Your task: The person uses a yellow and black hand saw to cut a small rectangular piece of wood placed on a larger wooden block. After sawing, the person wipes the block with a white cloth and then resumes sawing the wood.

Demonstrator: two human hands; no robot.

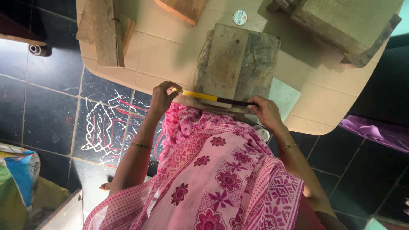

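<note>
Tape [213, 97] pinched at each end by left hand [163, 97] and right hand [265, 111], stretched across plank [224, 61] on table [162, 55].

A home turned woodworking spot: rough wooden blocks [238, 61] on a plastic worktop [162, 55], chalk-patterned dark tiled floor [47, 110] underneath.

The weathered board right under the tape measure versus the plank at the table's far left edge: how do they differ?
The weathered board is wide, grey and lies flat near the middle of the table; the plank is narrower, browner and overhangs the table's edge. The board has a yellow tape measure stretched across its near end between the left hand and right hand; the plank is untouched. Both are rough, worn wood.
</note>
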